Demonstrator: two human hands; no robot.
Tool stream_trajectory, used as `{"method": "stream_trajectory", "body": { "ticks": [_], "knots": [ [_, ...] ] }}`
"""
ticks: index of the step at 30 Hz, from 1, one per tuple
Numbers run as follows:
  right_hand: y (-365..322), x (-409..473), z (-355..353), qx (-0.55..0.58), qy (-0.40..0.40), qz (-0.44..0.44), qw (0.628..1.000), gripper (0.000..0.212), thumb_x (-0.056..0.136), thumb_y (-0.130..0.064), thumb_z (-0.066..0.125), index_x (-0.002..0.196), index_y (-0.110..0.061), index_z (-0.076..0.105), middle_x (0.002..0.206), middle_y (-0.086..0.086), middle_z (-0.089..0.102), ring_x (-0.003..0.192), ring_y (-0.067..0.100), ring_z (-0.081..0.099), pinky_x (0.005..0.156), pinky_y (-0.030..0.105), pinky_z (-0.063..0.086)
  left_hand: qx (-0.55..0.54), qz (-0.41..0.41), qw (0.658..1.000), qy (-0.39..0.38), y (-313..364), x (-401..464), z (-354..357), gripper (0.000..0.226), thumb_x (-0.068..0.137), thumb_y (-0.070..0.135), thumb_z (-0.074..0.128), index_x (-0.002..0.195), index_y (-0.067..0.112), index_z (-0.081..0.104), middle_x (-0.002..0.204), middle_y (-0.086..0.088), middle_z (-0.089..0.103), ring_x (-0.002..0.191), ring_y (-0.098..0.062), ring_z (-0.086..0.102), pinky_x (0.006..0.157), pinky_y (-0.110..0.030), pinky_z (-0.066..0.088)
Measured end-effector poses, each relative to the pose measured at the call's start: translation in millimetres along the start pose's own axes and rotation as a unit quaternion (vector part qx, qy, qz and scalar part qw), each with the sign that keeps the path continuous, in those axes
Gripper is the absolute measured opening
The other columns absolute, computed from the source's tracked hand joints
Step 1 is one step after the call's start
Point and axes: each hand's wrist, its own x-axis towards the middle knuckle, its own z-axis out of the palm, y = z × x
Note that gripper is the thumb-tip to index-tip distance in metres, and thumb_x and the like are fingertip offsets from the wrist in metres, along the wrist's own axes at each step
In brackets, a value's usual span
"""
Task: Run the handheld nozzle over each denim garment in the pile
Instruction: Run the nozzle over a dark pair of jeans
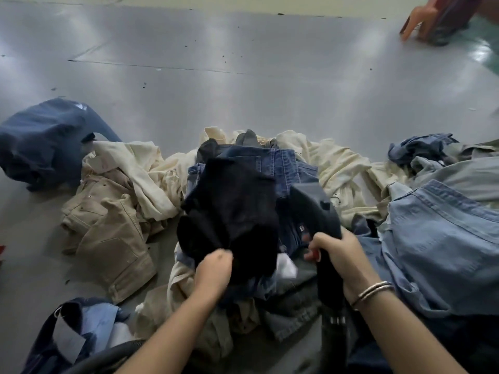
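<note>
No writing is showing clearly enough to be read anywhere. A small white tab (301, 227) is sitting on the dark blue denim garment (295, 211) at the middle of the pile, just above the right hand (339, 255), but any marks on it are blurring out. A pale patch (80, 106) on the navy garment (40, 141) near the floor's left edge is likewise showing no legible letters.
</note>
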Motion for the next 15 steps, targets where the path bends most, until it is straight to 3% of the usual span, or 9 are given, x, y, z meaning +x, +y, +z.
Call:
{"method": "stream_trajectory", "body": {
  "ticks": [1, 3, 5, 8, 10, 15],
  "knots": [
    [7.2, 0.4, 1.3, -0.005, 0.0, 0.037, 0.999, 0.003, 0.072, 0.007, 0.059, 0.073, 0.004, 0.058, 0.056, 0.01, 0.055, 0.042, 0.017, 0.055, 0.046, 0.025, 0.044, 0.022, -0.09, 0.995, -0.032, -14.0, 0.9, 7.7, 0.022, 0.095, 0.016, 0.044, 0.105, 0.004, 0.06, 0.114, -0.018, 0.062, 0.106, -0.03, 0.058, 0.087, -0.035, 0.047],
    [19.1, 1.9, 0.1, -0.027, -0.004, 0.078, 0.997, 0.012, 0.074, 0.007, 0.058, 0.065, 0.0, 0.055, 0.049, 0.01, 0.049, 0.04, 0.019, 0.056, 0.044, 0.025, 0.044, -0.022, -0.187, 0.98, -0.066, -29.0, -3.1, 17.1, 0.042, 0.091, 0.021, 0.048, 0.13, 0.006, 0.049, 0.131, -0.017, 0.052, 0.117, -0.032, 0.052, 0.09, -0.031, 0.045],
    [23.1, 0.2, 1.5, -0.043, -0.011, 0.072, 0.996, 0.013, 0.072, 0.006, 0.06, 0.065, -0.002, 0.052, 0.045, 0.006, 0.047, 0.04, 0.019, 0.056, 0.051, 0.031, 0.044, -0.018, -0.122, 0.992, 0.039, -27.3, -1.5, 18.3, 0.049, 0.089, 0.021, 0.052, 0.137, 0.012, 0.043, 0.137, -0.013, 0.043, 0.123, -0.03, 0.045, 0.096, -0.033, 0.039],
    [20.9, -3.6, 4.9, -0.055, -0.015, 0.038, 0.998, 0.017, 0.058, -0.003, 0.064, 0.066, -0.005, 0.05, 0.042, 0.0, 0.047, 0.038, 0.012, 0.051, 0.06, 0.039, 0.044, 0.005, 0.039, 0.98, 0.194, -7.8, 16.9, 6.8, 0.036, 0.089, 0.018, 0.057, 0.125, 0.016, 0.054, 0.125, -0.008, 0.048, 0.115, -0.028, 0.048, 0.096, -0.038, 0.04],
    [18.0, -7.5, 5.6, -0.057, -0.019, 0.019, 0.998, 0.019, 0.051, -0.009, 0.062, 0.066, -0.006, 0.05, 0.043, -0.002, 0.046, 0.039, 0.01, 0.049, 0.06, 0.039, 0.045, -0.003, 0.048, 0.978, 0.201, 1.6, 39.1, 0.9, 0.034, 0.091, 0.022, 0.057, 0.124, 0.013, 0.052, 0.123, -0.01, 0.049, 0.113, -0.029, 0.05, 0.094, -0.041, 0.043],
    [15.5, -12.1, 3.4, -0.048, -0.042, 0.009, 0.998, 0.019, 0.052, -0.01, 0.06, 0.067, -0.008, 0.049, 0.05, 0.001, 0.046, 0.046, 0.016, 0.054, 0.051, 0.032, 0.046, 0.161, 0.047, 0.963, 0.211, 24.2, 97.9, -0.5, 0.058, 0.089, 0.049, 0.059, 0.131, 0.013, 0.043, 0.126, -0.009, 0.047, 0.113, -0.027, 0.05, 0.09, -0.039, 0.044]
  ]
}}
